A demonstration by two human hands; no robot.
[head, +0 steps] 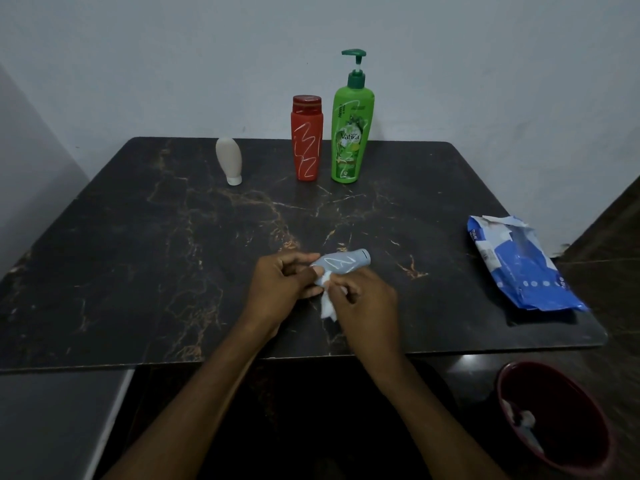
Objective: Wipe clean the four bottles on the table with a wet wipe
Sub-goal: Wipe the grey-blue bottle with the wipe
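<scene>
A small grey-blue bottle (343,264) with white scribbles lies tilted over the near middle of the dark marble table (173,244). My left hand (280,282) grips its lower end. My right hand (367,299) pinches a white wet wipe (327,303) against the bottle's underside. At the back stand a white tube (229,161) on its cap, a red bottle (307,138) marked with white scribbles, and a tall green pump bottle (349,133).
A blue wet-wipe pack (519,268), torn open, lies at the table's right edge. A dark red bin (554,417) holding used wipes stands on the floor at the lower right. A grey surface (52,420) adjoins the table at the lower left.
</scene>
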